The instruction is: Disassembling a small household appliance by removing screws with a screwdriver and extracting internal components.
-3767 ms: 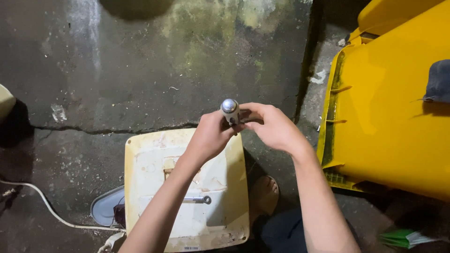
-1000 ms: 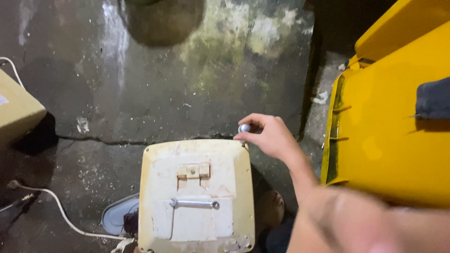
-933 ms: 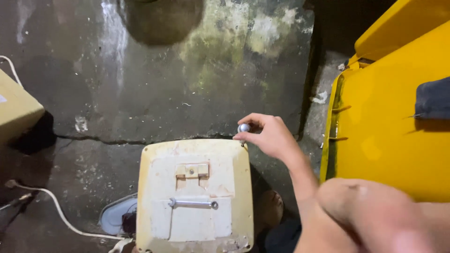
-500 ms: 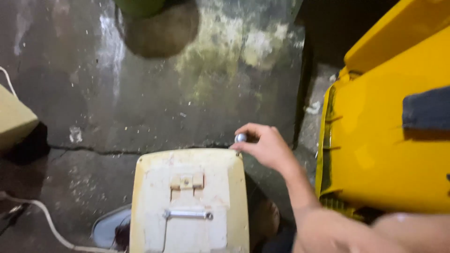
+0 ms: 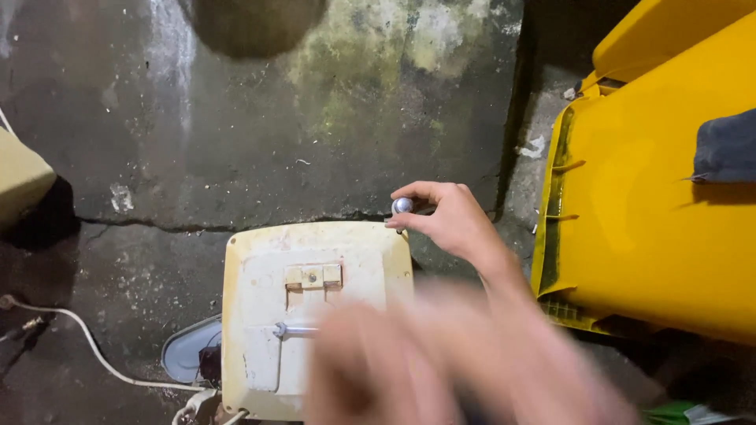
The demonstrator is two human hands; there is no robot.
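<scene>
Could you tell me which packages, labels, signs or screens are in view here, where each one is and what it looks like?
No labels, signs or screens show.
Pale yellow box-like object: left edge, cut off by the frame, possibly a package; cannot tell.
Green and white wrapper-like scrap: bottom right corner on the floor, crumpled, partly out of view.
White scrap of paper or plastic: on the dark floor beside the big yellow plastic bin, small and torn.

Two hands in frame, right hand (image 5: 453, 220) sharp, left hand (image 5: 378, 370) a motion blur, one small round metal knob (image 5: 402, 205), one cream-coloured plastic box (image 5: 315, 307), one yellow bin (image 5: 654, 197), one dark cloth (image 5: 728, 148), one white cable (image 5: 94, 354), one tan box corner (image 5: 20, 177)
</scene>
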